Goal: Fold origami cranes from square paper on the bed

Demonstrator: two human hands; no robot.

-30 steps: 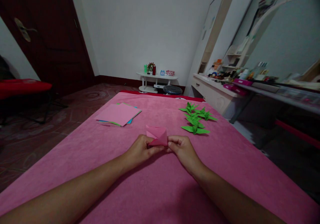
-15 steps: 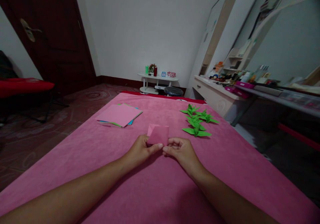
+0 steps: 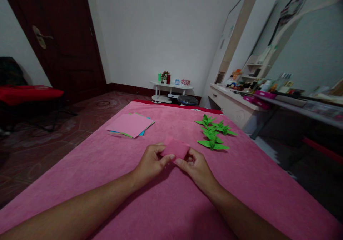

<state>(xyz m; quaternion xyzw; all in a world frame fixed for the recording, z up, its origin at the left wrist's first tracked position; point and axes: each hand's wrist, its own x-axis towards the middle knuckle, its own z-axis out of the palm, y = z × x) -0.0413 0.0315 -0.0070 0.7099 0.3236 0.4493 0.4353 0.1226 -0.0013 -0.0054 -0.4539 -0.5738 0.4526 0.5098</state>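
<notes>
So the small folded pink paper (image 3: 176,149) is up in both hands, right around the middle of the pink cloth (image 3: 166,204). Left hand (image 3: 152,161) has its left side pinched, thumb on the near edge and the other fingers tucked mostly out of sight behind. Right hand (image 3: 197,166) is pinching the right side, thumb at the near edge too, fingers curled in. Can't really make out the fold lines, btw. Farther off to the left there's a messy stack of paper sheets (image 3: 130,125), pink on top with green and blue poking out. To the right, past the right hand, a bunch of green paper cranes (image 3: 212,144) sit close together, wings out. Way at the far end: a low white stand (image 3: 173,86) by the wall.
</notes>
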